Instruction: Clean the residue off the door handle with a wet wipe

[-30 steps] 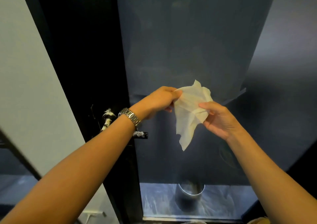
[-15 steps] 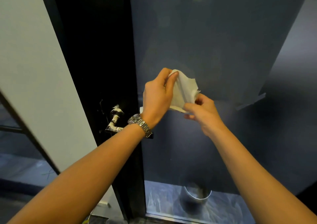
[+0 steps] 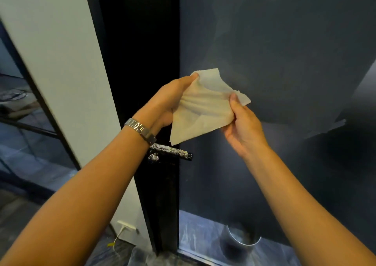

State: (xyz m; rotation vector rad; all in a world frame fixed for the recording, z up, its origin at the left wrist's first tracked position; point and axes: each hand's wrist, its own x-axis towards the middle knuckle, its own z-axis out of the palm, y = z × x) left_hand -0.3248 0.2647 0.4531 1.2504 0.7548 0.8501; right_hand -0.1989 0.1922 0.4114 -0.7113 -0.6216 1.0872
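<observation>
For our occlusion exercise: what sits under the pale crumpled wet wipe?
Under the wipe, a black lever door handle crusted with white residue; the left wrist hides its left end.

Pale wall panel (image 3: 61, 62) at left, black-framed glass partition (image 3: 24, 139) beyond it. Tall black door edge (image 3: 138, 51) down centre. Dark blue-grey wall (image 3: 284, 51) at right, dimly lit, faint sheen. Marbled blue-grey floor (image 3: 199, 231) below. Round metal-rimmed vessel (image 3: 242, 242) on floor, possibly bin. White socket (image 3: 127, 225) low on pale panel, cable (image 3: 119, 237) trailing.

Cream wet wipe (image 3: 203, 113); black door handle (image 3: 173, 150) flecked white.
</observation>
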